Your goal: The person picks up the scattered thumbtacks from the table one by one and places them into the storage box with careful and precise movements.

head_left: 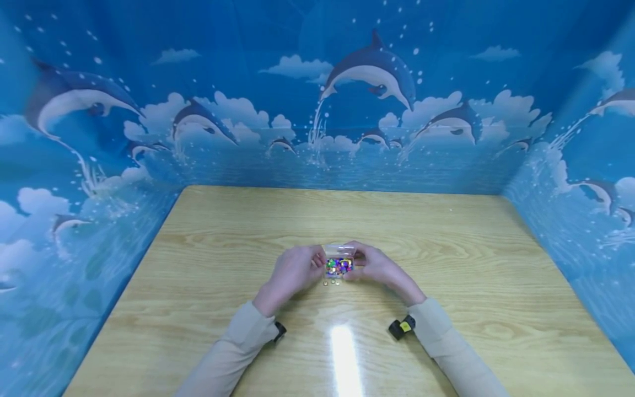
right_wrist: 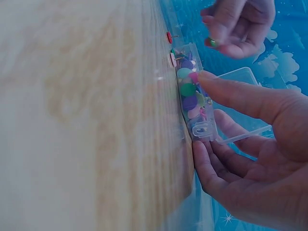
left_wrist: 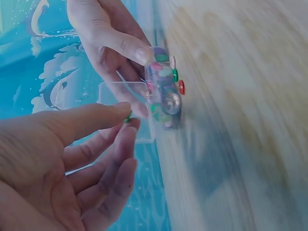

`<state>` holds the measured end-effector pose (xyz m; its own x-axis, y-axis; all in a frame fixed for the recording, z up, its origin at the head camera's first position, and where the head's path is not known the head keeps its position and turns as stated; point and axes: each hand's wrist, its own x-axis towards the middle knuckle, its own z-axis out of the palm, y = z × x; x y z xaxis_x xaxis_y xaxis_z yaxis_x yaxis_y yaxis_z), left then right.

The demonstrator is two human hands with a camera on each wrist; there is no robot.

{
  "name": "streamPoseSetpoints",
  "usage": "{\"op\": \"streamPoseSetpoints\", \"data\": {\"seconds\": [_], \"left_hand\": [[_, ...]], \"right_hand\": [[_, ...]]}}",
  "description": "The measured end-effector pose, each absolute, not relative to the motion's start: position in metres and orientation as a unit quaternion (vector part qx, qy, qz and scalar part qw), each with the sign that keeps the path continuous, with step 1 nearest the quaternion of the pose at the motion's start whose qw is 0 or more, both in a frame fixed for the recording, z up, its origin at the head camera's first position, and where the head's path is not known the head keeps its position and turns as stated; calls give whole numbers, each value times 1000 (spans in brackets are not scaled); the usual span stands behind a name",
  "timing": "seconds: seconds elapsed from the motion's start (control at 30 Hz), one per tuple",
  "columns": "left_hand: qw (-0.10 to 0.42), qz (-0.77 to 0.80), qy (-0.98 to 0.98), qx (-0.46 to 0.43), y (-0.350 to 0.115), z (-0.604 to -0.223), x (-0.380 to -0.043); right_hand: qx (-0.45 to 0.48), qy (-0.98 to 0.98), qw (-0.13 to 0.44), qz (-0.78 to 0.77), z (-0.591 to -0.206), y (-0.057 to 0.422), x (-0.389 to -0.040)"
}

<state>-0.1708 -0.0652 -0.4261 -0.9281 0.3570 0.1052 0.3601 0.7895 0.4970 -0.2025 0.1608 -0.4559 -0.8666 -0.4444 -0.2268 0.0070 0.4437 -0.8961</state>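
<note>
A small clear plastic box (right_wrist: 201, 130) with its lid up stands on the table, filled with colourful thumbtacks (right_wrist: 188, 89). My right hand (head_left: 374, 266) holds it from the right, with the thumb at the upper rim and fingers along the side and behind the lid. Just left of the box, my left hand (head_left: 295, 268) pinches a green thumbtack (left_wrist: 128, 117) between thumb and index finger, its other fingers loosely bent. In front of the box lie three loose thumbtacks, among them a red thumbtack (left_wrist: 181, 87) and a green thumbtack (left_wrist: 175, 75).
The wood-grain table (head_left: 238, 220) spreads out around the hands. Blue dolphin-printed curtains (head_left: 317, 138) enclose its back and both sides. Each wrist wears a black strap device, such as the right wrist camera (head_left: 401, 327). A bright light reflection lies on the tabletop nearer the body.
</note>
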Motion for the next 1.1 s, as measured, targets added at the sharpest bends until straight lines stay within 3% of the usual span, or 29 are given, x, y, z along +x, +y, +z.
{"op": "streamPoseSetpoints", "data": {"seconds": [0.67,0.9,1.1], "left_hand": [[39,-288,-938,-189,-39,-420,-175],[15,-272,-947,-171,-52,-422,-171],[-23,-234,-949,-208,-63,-429,-166]], "right_hand": [[-136,822,223,-506,-456,161,-204],[-142,815,225,-515,-456,161,-203],[-126,819,226,-512,-456,161,-203]]}}
